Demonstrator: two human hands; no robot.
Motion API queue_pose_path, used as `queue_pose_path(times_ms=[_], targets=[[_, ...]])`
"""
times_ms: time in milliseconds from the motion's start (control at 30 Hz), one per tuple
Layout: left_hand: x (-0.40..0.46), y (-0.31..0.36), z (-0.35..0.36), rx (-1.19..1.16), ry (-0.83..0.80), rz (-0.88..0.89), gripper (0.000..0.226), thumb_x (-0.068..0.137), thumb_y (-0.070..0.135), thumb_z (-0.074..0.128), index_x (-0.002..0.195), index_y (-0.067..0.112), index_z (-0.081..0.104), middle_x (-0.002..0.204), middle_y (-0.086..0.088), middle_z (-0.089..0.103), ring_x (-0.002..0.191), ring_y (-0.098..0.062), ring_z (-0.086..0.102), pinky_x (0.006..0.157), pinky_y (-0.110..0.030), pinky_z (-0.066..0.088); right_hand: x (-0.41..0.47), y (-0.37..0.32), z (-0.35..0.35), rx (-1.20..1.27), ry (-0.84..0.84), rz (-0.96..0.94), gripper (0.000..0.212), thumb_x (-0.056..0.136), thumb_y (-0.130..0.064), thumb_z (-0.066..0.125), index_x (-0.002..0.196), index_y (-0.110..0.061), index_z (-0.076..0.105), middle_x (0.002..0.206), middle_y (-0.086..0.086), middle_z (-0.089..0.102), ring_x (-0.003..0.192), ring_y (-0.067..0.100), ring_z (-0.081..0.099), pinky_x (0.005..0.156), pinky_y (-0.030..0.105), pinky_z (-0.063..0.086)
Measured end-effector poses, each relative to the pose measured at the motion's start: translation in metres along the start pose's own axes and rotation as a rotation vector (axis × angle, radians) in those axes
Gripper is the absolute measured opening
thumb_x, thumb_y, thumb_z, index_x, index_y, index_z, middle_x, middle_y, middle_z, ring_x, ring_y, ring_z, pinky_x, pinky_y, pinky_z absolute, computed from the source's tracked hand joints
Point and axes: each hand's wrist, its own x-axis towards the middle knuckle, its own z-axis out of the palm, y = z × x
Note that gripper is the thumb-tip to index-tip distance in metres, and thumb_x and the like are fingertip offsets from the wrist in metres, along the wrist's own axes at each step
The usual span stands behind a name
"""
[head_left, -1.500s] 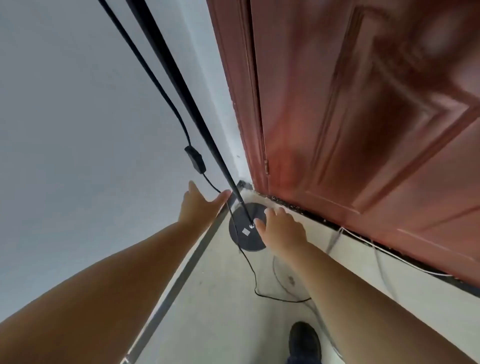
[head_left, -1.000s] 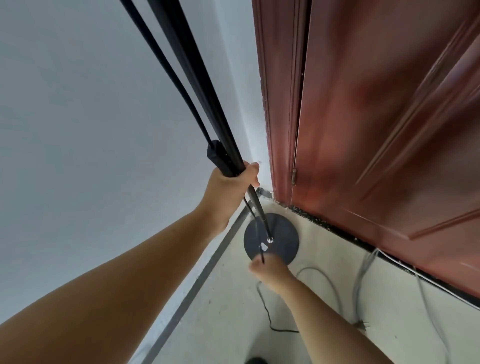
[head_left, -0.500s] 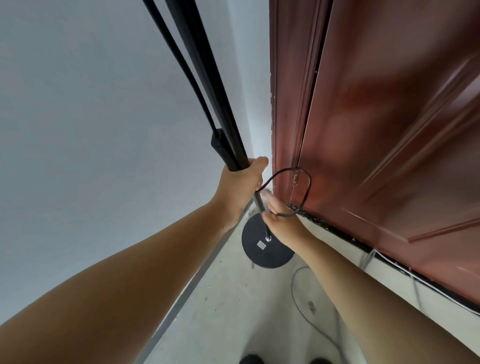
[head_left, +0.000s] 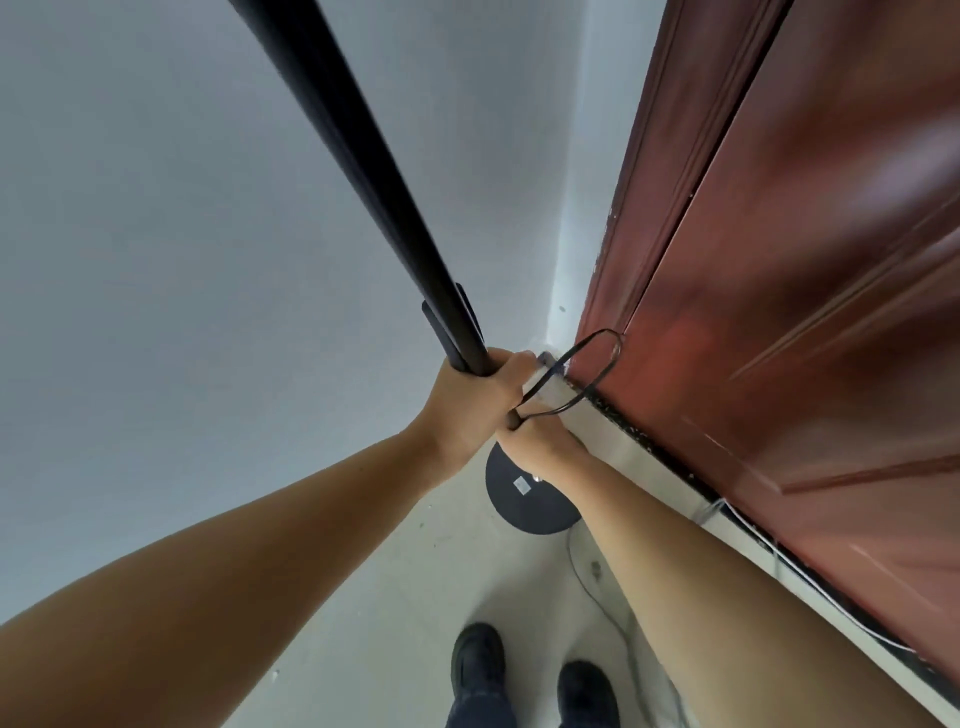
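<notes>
Pale grey floor in a tight corner, with a plain grey wall on the left and a dark red wooden door on the right. Nearest are two dark shoes at the bottom edge, toes toward the corner. A white cable runs along the foot of the door.

Further in is the round black base of a stand, with a small white sticker on top and its right side covered by the right wrist. Cannot tell whether it sits on the floor or hangs just off it.

Above the base, both hands are stacked on the black pole. The left hand is uppermost, fingers wrapped fully round the pole in a firm clench. The right hand is directly below and touching it, fingers closed on the thin black cord against the pole. The cord springs out from between the two hands as one open loop leaning toward the door. More of it trails on the floor beside the right forearm (partly hidden).

The pole's long axis runs from the base up through both fists, then up and left out of the top edge, looking thicker as it nears the camera. Its lower end points at the middle of the base, though the hands hide the joint. A small black switch box sits against the pole just above the left hand.
</notes>
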Motion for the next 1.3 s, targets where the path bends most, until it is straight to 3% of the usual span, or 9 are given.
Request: queue_pose_path(times_ms=[67,233,533,767,967,1167,1300], targets=[[-0.03,0.018,-0.02,-0.051,0.037,-0.015,0.041,0.082,0.006,0.048,0.058,0.01,0.015,0.058,-0.01,0.022,0.063,-0.029,0.017,0.055,-0.03,0.021,-0.029,-0.025,0.001,-0.02,-0.078,-0.009,0.048,0.091,-0.014,0.049,0.049,-0.02,0.027,0.051,-0.003,0.03,0.047,0.011,0.029,0.045,0.022,0.023],[-0.118,0.063,-0.069,-0.193,0.206,-0.031,0.042,0.082,0.006,0.048,0.048,0.015,0.025,0.051,-0.005,0.027,0.051,-0.018,0.026,0.058,-0.028,0.027,-0.109,-0.087,0.009,-0.127,-0.215,-0.044,0.036,0.088,-0.022,0.049,0.055,-0.022,0.036,0.053,-0.003,0.039,0.046,0.012,0.038,0.044,0.023,0.027],[-0.337,0.093,-0.143,-0.41,0.518,0.02,0.047,0.082,0.005,0.048,0.041,0.017,0.029,0.037,0.006,0.032,0.04,-0.014,0.029,0.042,-0.018,0.031,-0.296,-0.174,0.062,-0.301,-0.508,-0.201,0.023,0.085,-0.022,0.051,0.064,-0.021,0.042,0.055,-0.002,0.041,0.045,0.013,0.039,0.043,0.023,0.031],[-0.513,0.051,-0.196,-0.494,0.742,0.052,0.055,0.084,0.005,0.047,0.034,0.023,0.03,0.035,0.008,0.031,0.036,-0.012,0.029,0.044,-0.02,0.032,-0.429,-0.2,0.162,-0.503,-0.695,-0.356,0.013,0.087,-0.028,0.051,0.091,-0.015,0.053,0.065,-0.002,0.05,0.056,0.012,0.047,0.048,0.024,0.035],[-0.681,-0.019,-0.226,-0.545,0.927,0.048,0.058,0.084,0.008,0.046,0.031,0.026,0.031,0.035,0.009,0.032,0.037,-0.011,0.031,0.05,-0.024,0.031,-0.566,-0.194,0.269,-0.654,-0.829,-0.482,0.023,0.084,-0.023,0.047,0.062,-0.019,0.042,0.058,-0.002,0.044,0.048,0.014,0.04,0.045,0.024,0.032],[-0.841,-0.081,-0.261,-0.561,1.088,0.027,0.059,0.085,0.008,0.045,0.03,0.026,0.034,0.034,0.01,0.035,0.037,-0.01,0.034,0.057,-0.027,0.034,-0.7,-0.191,0.383,-0.765,-0.951,-0.578,0.021,0.08,-0.018,0.044,0.062,-0.016,0.033,0.055,-0.003,0.034,0.044,0.013,0.03,0.041,0.021,0.026],[-0.93,-0.112,-0.293,-0.559,1.198,0.015,0.059,0.084,0.007,0.046,0.029,0.025,0.033,0.033,0.009,0.034,0.037,-0.011,0.033,0.056,-0.027,0.034,-0.774,-0.196,0.454,-0.82,-1.039,-0.637,0.014,0.08,-0.022,0.045,0.069,-0.015,0.041,0.058,-0.002,0.041,0.046,0.014,0.035,0.042,0.021,0.029]])
